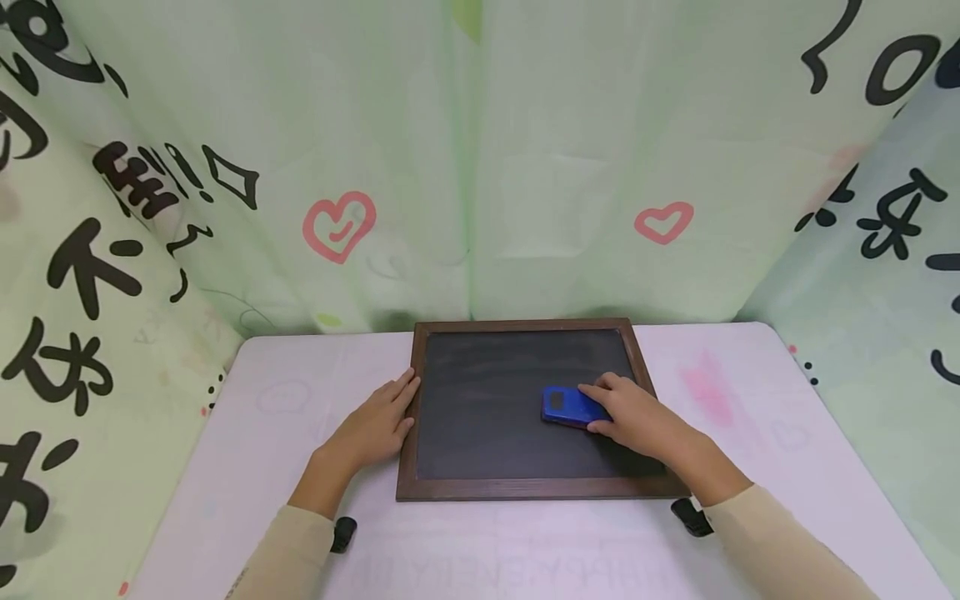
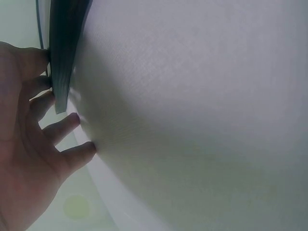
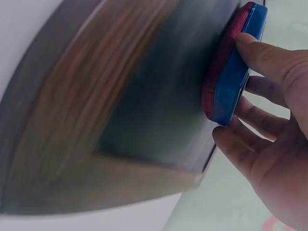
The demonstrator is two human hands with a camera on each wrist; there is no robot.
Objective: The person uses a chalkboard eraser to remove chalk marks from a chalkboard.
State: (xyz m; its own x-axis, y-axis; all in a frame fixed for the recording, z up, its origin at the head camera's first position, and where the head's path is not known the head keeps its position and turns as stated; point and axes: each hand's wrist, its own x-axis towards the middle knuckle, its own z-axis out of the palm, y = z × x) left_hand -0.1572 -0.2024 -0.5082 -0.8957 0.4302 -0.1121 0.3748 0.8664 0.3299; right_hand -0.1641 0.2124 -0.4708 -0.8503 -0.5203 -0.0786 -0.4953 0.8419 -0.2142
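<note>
A small blackboard (image 1: pixel 487 408) in a brown wooden frame lies flat on the table. Against its dark surface, right of the middle, is a blue chalkboard eraser (image 1: pixel 567 406); the right wrist view shows its dark red felt pad facing the board. My right hand (image 1: pixel 637 417) grips the eraser (image 3: pixel 233 72) by its sides, thumb on one and fingers on the other. At the board's left side, my left hand (image 1: pixel 372 423) rests its fingers against the frame. The left wrist view has that hand touching the frame edge (image 2: pixel 65 57), with other fingertips on the tabletop.
The white table (image 1: pixel 300 400) has a faint pink stain (image 1: pixel 707 387) to the right of the board. Pale green curtains (image 1: pixel 540 167) with black characters and pink hearts enclose the back and both sides. A dark wrist device (image 1: pixel 692 517) sits by the right sleeve.
</note>
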